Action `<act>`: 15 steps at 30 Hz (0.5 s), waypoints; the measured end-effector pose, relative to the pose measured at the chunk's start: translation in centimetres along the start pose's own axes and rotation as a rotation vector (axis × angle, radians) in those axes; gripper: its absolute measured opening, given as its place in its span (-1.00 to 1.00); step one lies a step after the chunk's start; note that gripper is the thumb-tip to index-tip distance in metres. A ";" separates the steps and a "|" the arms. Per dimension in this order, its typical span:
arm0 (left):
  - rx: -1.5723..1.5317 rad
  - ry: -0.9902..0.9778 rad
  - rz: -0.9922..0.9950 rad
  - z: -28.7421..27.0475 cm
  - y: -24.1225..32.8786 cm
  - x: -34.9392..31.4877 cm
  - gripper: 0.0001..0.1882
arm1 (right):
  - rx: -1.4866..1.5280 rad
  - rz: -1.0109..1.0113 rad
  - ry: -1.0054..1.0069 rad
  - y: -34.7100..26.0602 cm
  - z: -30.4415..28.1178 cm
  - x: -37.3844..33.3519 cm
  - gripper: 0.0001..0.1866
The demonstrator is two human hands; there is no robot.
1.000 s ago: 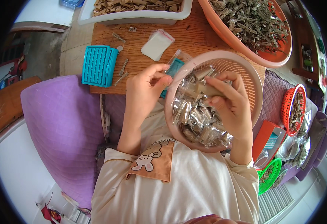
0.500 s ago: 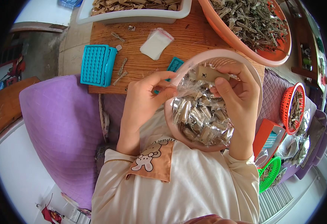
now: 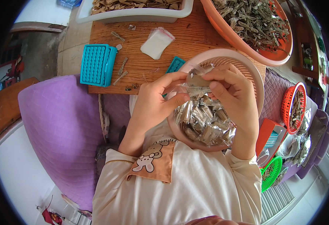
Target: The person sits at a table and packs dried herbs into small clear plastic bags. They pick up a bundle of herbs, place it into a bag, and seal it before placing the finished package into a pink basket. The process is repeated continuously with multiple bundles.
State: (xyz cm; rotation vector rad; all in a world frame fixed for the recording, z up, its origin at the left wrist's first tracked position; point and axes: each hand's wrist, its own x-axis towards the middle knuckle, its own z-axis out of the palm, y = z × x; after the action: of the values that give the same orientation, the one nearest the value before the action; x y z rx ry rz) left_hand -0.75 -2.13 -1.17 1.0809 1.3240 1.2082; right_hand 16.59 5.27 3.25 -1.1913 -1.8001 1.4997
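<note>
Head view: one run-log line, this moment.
left hand: holding bag | right hand: holding brown piece | below: basket, wrapped pieces

The right hand (image 3: 232, 94) partly covers the brown piece (image 3: 196, 80); the clear bag (image 3: 199, 90) at the left hand (image 3: 161, 98) has unclear outline. Beyond it, the pink basket (image 3: 259, 84) hides part of a teal tray (image 3: 175, 64); the upper edge cuts a white tub (image 3: 134, 17).

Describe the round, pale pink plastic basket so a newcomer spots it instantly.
Find the brown wooden table, then its near right corner, overlapped by the round, pale pink plastic basket of clear-wrapped packets, below the left hand and right hand. Its slots set it apart from the solid orange plastic basin beyond; its pale colour, from the red plastic basket at right.
</note>
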 end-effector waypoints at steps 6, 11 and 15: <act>0.107 -0.091 0.028 0.6 1.0 -0.2 -0.60 | -0.081 0.019 -0.033 -0.5 0.5 -0.1 -0.81; 0.105 -0.068 -0.040 0.8 0.7 -0.3 -0.60 | -0.202 -0.149 -0.012 -0.5 1.2 0.0 -0.80; -0.237 -0.027 -0.029 1.1 -0.7 0.0 -0.55 | -0.297 -0.303 0.036 -0.6 1.3 0.0 -0.78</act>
State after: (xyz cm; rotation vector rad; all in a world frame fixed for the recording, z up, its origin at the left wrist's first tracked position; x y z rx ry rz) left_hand 0.34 -2.12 -1.88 0.9022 1.1392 1.2886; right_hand 15.39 4.60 3.48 -1.0090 -2.1202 1.0621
